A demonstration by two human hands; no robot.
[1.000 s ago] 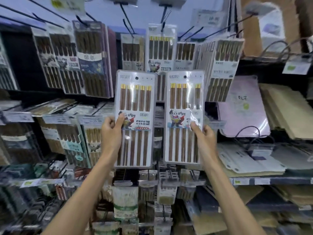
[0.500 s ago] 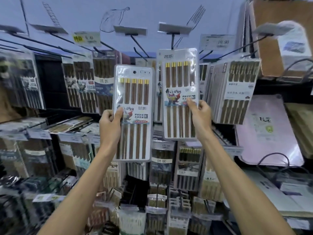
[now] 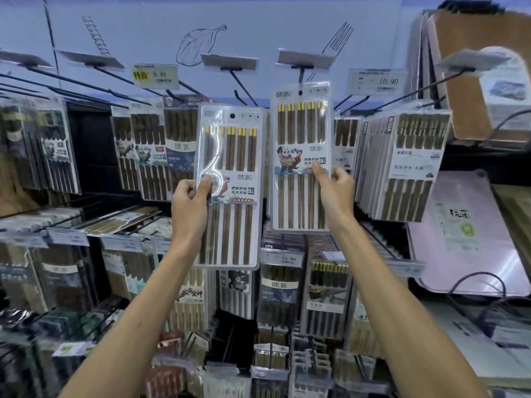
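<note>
I hold up two clear blister packs of brown chopsticks with gold tops in front of a shop display. My left hand (image 3: pixel 191 201) grips the left pack (image 3: pixel 234 179) by its left edge, thumb across the front. My right hand (image 3: pixel 334 191) pinches the right pack (image 3: pixel 300 133) at its right edge near the label. The right pack is higher, and its hang hole sits at the tip of a black display hook (image 3: pixel 301 74). Whether the hook passes through the hole I cannot tell.
Other hooks (image 3: pixel 238 81) jut out from the pale wall, with price tags (image 3: pixel 155 76) on them. Packs of chopsticks (image 3: pixel 402 162) hang all around and below. Cutting boards (image 3: pixel 465 234) lean on shelves at the right.
Both packs have risen, the right one more, up to the hook under the grey tag holder. The camera has tilted upward and shows more of the wall.
</note>
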